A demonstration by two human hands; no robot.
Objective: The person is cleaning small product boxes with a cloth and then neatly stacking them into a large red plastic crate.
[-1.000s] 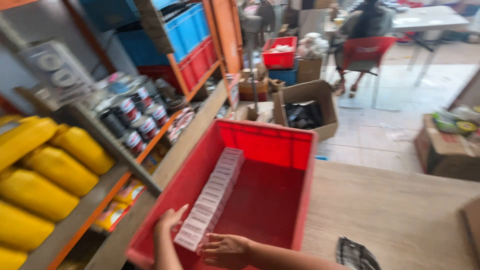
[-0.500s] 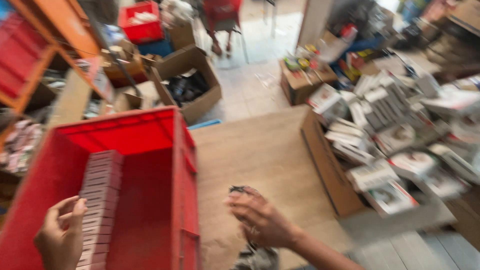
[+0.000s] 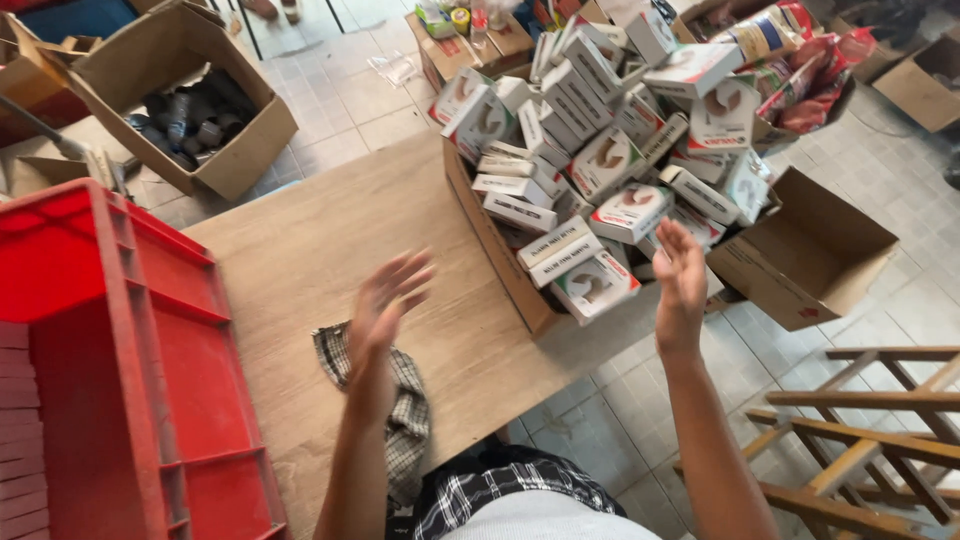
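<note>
The right hand (image 3: 682,285) is raised with its fingers spread wide and holds nothing; its fingertips hover just over the near edge of a heap of small white boxes (image 3: 600,160), closest to one box with a green-and-red stripe that leans at the front of the pile. The left hand (image 3: 385,300) is also open and empty, fingers fanned and blurred, held above the bare wooden table (image 3: 320,240) and well apart from the heap. The small boxes are flat white cartons, each printed with a brown curved shape and red or green bands; they lie jumbled at every angle, some on their faces, some on edge, piled higher than the walls of the cardboard box (image 3: 495,245) that holds them, which sits at the far right corner of the table. Below the left forearm a black-and-white checked cloth (image 3: 405,410) lies crumpled at the table's near edge. To the left stands a red plastic crate (image 3: 170,350) with a stack of pale pink flat packs against its left side. Beside the heap, off the table, an open brown carton (image 3: 810,255) rests on the tiled floor, and another open carton (image 3: 190,90) with dark cans sits beyond the table. A wooden frame (image 3: 870,430) stands at lower right.
</note>
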